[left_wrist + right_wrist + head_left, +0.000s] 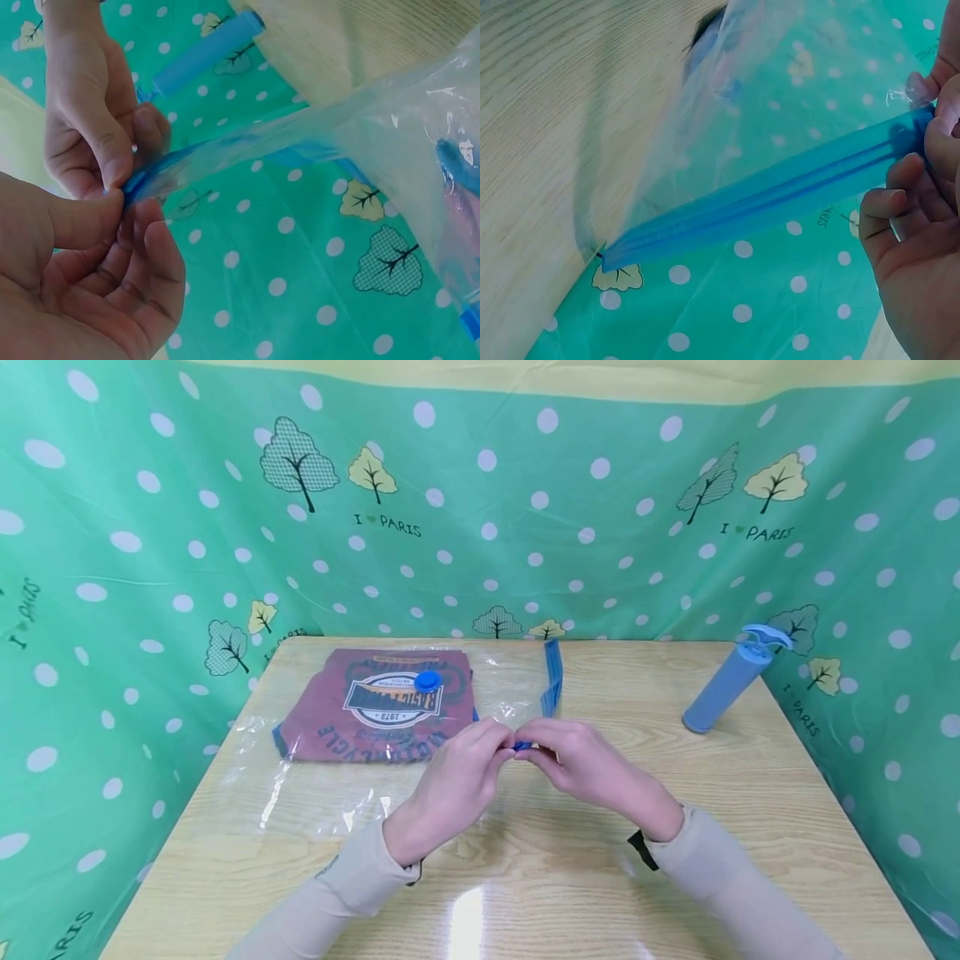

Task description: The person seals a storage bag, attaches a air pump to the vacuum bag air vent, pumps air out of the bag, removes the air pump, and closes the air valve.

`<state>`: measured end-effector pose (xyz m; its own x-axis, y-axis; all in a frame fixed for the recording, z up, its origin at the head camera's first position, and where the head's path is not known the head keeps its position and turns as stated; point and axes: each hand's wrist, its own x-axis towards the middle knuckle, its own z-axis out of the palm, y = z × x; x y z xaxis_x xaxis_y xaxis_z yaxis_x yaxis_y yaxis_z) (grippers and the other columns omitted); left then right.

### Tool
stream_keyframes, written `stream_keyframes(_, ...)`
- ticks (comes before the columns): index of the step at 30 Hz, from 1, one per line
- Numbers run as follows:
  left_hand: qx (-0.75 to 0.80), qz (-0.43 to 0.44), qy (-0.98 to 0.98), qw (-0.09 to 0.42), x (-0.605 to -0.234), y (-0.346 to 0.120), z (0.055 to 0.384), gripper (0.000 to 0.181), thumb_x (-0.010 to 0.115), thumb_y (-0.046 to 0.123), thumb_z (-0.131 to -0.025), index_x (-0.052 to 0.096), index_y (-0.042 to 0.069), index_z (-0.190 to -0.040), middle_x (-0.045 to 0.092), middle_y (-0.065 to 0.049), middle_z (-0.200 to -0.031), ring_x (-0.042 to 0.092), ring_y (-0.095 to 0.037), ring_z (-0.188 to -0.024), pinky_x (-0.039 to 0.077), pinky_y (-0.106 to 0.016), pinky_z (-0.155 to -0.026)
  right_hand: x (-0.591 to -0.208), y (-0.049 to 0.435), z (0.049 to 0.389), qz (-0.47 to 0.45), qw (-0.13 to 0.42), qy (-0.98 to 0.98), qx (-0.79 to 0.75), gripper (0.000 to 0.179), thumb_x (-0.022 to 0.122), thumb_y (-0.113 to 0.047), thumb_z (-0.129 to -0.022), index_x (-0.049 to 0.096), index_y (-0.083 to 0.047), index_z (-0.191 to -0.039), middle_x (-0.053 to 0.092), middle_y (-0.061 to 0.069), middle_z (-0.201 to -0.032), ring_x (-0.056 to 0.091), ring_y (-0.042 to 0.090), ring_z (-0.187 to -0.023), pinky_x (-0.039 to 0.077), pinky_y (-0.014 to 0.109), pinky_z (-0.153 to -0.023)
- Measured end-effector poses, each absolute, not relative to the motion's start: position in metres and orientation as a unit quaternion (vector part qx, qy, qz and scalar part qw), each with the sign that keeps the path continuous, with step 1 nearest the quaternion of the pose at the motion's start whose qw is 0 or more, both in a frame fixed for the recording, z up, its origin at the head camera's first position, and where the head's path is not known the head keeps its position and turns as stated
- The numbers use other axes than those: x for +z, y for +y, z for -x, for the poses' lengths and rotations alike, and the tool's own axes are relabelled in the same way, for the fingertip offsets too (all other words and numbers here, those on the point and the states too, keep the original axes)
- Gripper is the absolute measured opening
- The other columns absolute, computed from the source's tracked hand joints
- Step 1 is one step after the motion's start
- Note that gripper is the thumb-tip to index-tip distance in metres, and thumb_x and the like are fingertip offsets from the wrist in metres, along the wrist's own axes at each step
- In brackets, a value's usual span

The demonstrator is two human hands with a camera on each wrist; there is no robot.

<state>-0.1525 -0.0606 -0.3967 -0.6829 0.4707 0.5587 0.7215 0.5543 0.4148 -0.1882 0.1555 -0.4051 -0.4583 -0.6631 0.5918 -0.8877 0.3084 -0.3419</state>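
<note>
Folded maroon garment (378, 702) enclosed in clear bag (322, 802). Blue zip strip (553, 677) positioned right of garment, long axis aligned near-to-far. Strip's near end is pinched by left hand (456, 770) and right hand (592, 763), each grip closed thumb-to-finger. Blue pump (724, 689) seen well right of garment.

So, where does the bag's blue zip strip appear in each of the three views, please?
Head: blue zip strip, just right of centre, about mid-height.
Left wrist: blue zip strip, left of centre, slanting up rightward.
Right wrist: blue zip strip, slanting from lower left to upper right.
Shared landmark: left hand and right hand pinching one end.
</note>
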Motion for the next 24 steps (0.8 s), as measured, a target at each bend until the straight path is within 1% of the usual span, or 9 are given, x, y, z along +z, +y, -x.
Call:
stream_keyframes(3, -0.323, 0.343, -0.859, 0.201, -0.397, -0.06, 0.153, 0.014, 0.072, -0.008, -0.095, 0.067, 0.004, -0.099, 0.064, -0.003, -0.093, 0.061, -0.016, -0.083, 0.055, -0.029, -0.073, -0.407, 0.153, 0.19, -0.498, 0.191, -0.784, 0.316, 0.023, 0.08, 0.005, -0.089, 0.074, -0.003, -0.109, 0.075, 0.004, -0.102, 0.07, 0.013, -0.084, 0.058, 0.024, -0.074)
stream_keyframes(6, -0.329, 0.342, -0.856, 0.205, -0.398, -0.06, 0.154, 0.013, 0.07, -0.008, -0.096, 0.067, 0.003, -0.1, 0.064, -0.003, -0.093, 0.061, -0.017, -0.083, 0.054, -0.029, -0.073, -0.41, 0.152, 0.191, -0.499, 0.203, -0.782, 0.314, 0.024, 0.08, 0.006, -0.088, 0.073, -0.002, -0.11, 0.075, 0.006, -0.102, 0.071, 0.014, -0.084, 0.059, 0.025, -0.073)
stream_keyframes(15, -0.331, 0.342, -0.853, 0.216, -0.399, -0.06, 0.155, 0.014, 0.07, -0.01, -0.094, 0.067, 0.002, -0.1, 0.064, -0.004, -0.094, 0.062, -0.018, -0.085, 0.055, -0.029, -0.074, -0.42, 0.151, 0.193, -0.486, 0.234, -0.781, 0.314, 0.024, 0.08, 0.007, -0.088, 0.072, -0.004, -0.108, 0.076, 0.006, -0.1, 0.067, 0.011, -0.075, 0.055, 0.023, -0.063)
stream_keyframes(20, -0.315, 0.334, -0.865, 0.204, -0.398, -0.062, 0.155, 0.014, 0.07, -0.009, -0.096, 0.066, 0.004, -0.1, 0.062, -0.004, -0.095, 0.059, -0.019, -0.088, 0.053, -0.029, -0.076, -0.421, 0.15, 0.194, -0.478, 0.233, -0.789, 0.308, 0.022, 0.08, 0.005, -0.088, 0.073, -0.004, -0.107, 0.076, 0.005, -0.099, 0.066, 0.01, -0.072, 0.055, 0.023, -0.062)
stream_keyframes(24, -0.288, 0.328, -0.879, 0.193, -0.394, -0.062, 0.155, 0.011, 0.072, -0.001, -0.098, 0.065, 0.005, -0.104, 0.061, -0.003, -0.098, 0.056, -0.02, -0.09, 0.05, -0.031, -0.076, -0.419, 0.151, 0.194, -0.474, 0.227, -0.792, 0.312, 0.023, 0.08, 0.006, -0.088, 0.073, -0.004, -0.108, 0.076, 0.006, -0.099, 0.065, 0.01, -0.071, 0.055, 0.023, -0.061)
